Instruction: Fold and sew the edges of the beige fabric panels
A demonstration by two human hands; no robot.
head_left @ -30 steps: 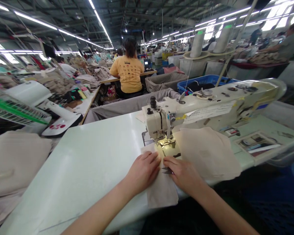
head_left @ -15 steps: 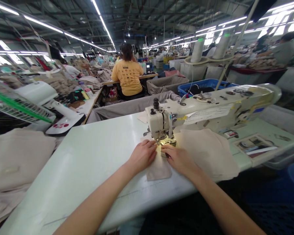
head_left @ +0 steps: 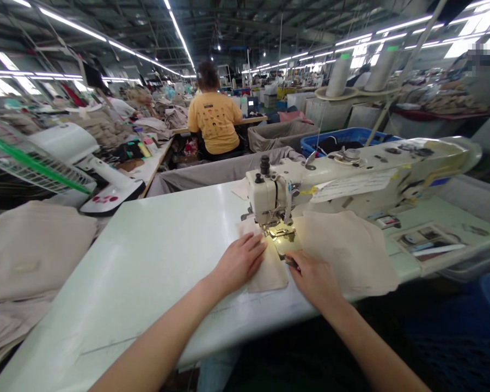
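A beige fabric piece (head_left: 271, 272) lies on the pale green sewing table under the needle area of a white industrial sewing machine (head_left: 265, 196). My left hand (head_left: 240, 258) rests flat on this piece, fingers stretched toward the presser foot. Just right of the fabric's edge, my right hand (head_left: 316, 275) is closed around a small dark metal tool, which looks like thread snips (head_left: 292, 262); the palm hides most of it. The machine's lamp lights the metal needle plate (head_left: 283, 234) in front of both hands. Several beige pieces (head_left: 347, 253) are stacked to the right, beside my right hand.
More beige fabric (head_left: 32, 250) is heaped at the left edge, near a white fan (head_left: 65, 144). A tray of small tools (head_left: 428, 242) is set into the table at right. Beyond are a cloth-lined bin (head_left: 216, 173), a blue basket (head_left: 351, 133) and a seated person in yellow (head_left: 216, 122).
My right hand, with the snips, has drawn back from the presser foot toward me and slightly right. My left hand stays on the fabric. The view has shifted slightly.
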